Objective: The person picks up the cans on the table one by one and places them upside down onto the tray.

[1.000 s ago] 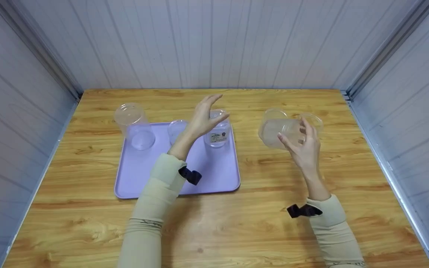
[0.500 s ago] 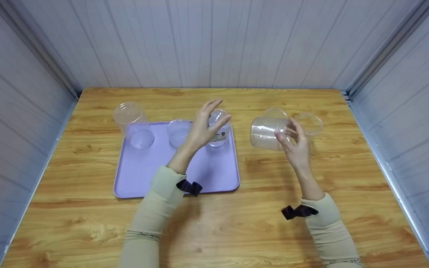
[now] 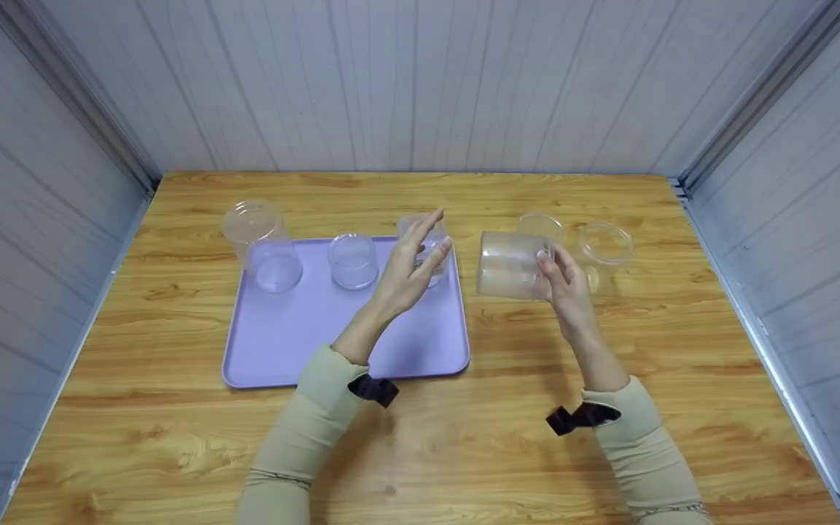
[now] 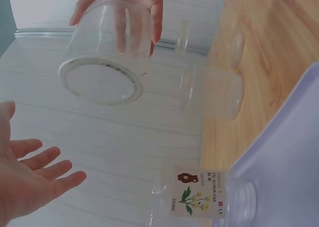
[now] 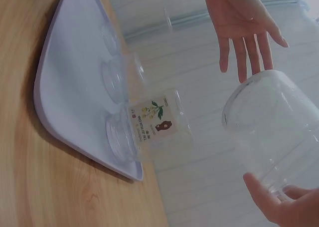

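My right hand grips a clear plastic jar by one end, holding it on its side above the table. The jar's round base faces my left hand, as the left wrist view also shows. That left hand is held with straight fingers over the right part of a lilac tray, apart from the held jar. Beneath it stands a clear jar with a printed label, its ringed neck down on the tray. The left hand hides part of this jar in the head view.
On the tray are a short clear jar in the middle and a tall clear jar at the back left. Two more clear jars, one farther left and one farther right, stand on the wooden table behind my right hand.
My right hand has carried the jar leftward, away from the jars at the right, and its base has turned toward the left hand. The left hand has shifted slightly down and right.
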Demonstrator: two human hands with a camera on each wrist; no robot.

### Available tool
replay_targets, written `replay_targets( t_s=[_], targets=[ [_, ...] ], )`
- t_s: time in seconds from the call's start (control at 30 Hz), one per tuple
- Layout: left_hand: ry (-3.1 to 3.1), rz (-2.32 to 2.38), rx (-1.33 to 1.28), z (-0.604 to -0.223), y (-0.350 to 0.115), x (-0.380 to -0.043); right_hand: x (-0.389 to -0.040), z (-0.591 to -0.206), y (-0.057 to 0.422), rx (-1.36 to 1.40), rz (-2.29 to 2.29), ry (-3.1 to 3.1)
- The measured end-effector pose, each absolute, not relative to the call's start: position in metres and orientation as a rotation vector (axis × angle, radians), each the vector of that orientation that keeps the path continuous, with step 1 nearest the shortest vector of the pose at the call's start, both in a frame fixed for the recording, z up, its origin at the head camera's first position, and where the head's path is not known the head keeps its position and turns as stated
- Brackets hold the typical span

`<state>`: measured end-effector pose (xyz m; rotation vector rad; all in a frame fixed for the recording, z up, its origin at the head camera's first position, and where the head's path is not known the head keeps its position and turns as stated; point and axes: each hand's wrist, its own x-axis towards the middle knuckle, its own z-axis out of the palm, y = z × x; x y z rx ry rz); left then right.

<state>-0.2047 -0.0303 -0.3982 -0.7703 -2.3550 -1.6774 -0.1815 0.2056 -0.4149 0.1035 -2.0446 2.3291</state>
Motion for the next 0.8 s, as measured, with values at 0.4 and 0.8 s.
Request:
replay_targets(
  t_s=[0.4, 0.8],
  targets=[
    [-2.366, -1.650, -0.815, -0.409, -0.024, -0.195, -0.180, -0.419, 0.190, 0.051, 2.542, -1.938],
    [-2.404, -1.778, -0.802, -0.420, -0.023, -0.187, -0.178, -0.425, 0.178, 0.126, 2.593, -1.942]
  ],
)
